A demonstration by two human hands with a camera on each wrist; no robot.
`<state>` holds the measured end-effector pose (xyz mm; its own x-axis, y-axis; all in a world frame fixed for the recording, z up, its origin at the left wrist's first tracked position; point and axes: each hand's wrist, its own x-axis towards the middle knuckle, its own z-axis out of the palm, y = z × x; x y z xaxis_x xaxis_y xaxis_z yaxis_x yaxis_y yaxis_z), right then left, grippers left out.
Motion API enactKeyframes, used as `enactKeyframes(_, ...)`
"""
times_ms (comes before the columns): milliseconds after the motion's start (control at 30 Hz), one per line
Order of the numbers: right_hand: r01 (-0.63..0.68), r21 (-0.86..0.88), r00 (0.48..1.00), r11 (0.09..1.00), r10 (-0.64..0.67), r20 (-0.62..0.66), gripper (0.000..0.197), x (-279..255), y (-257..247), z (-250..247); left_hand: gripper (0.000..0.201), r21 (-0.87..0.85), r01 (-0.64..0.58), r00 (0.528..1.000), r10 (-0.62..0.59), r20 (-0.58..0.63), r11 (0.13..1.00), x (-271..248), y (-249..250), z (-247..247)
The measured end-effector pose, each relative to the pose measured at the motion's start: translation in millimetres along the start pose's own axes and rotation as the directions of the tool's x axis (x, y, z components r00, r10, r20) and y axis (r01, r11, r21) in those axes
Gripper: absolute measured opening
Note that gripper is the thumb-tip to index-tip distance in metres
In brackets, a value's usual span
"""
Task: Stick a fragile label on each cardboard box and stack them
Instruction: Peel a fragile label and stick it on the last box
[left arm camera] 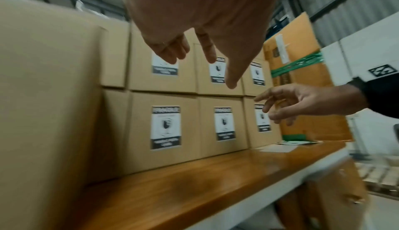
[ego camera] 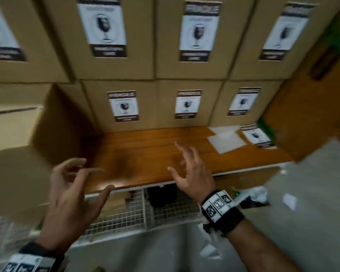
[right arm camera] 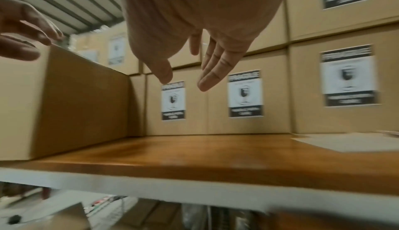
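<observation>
Labelled boxes (ego camera: 190,46) stacked two rows high at 12 o'clock on worktop (ego camera: 145,154). Unlabelled box (ego camera: 18,144) at 9, spare labels (ego camera: 256,136) at 2. Left hand (ego camera: 71,197) and right hand (ego camera: 192,173) both empty, fingers spread; at least one box left

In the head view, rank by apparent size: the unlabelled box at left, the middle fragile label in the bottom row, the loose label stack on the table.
1. unlabelled box, by far the largest, though it is nearest the camera.
2. middle fragile label and loose label stack: they look about alike; not ranked.
</observation>
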<state>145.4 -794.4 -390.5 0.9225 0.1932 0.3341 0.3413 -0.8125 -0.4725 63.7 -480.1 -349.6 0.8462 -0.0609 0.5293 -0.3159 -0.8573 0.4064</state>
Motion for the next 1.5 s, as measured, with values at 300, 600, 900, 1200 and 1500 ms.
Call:
enactKeyframes(300,-0.539,-0.078,0.831,0.839,0.515,-0.210,0.022,-31,196,-92,0.045,-0.131,-0.078,0.869,0.132,0.477,0.988,46,125,158)
enactKeyframes(600,-0.538,-0.335,0.837,0.774,0.537,-0.103,0.045,13,302,-111,0.062,-0.174,-0.168,0.791,0.238,0.563,0.970,70,162,227)
enactKeyframes(900,-0.589,-0.371,0.808,0.718,0.517,-0.282,0.015,39,314,-107,0.024,-0.280,0.024,0.807,0.147,0.572,0.960,81,171,220)
enactKeyframes(1200,-0.154,-0.024,0.959,0.988,0.143,-0.246,0.013,-2,181,-86,0.051,-0.436,0.471,0.773,-0.122,0.622,0.767,106,192,204)
enactKeyframes(1500,0.424,0.141,0.905,0.894,-0.418,-0.075,0.025,-50,61,-26,0.018,-0.464,0.706,0.708,-0.538,0.458,0.534,76,121,91)
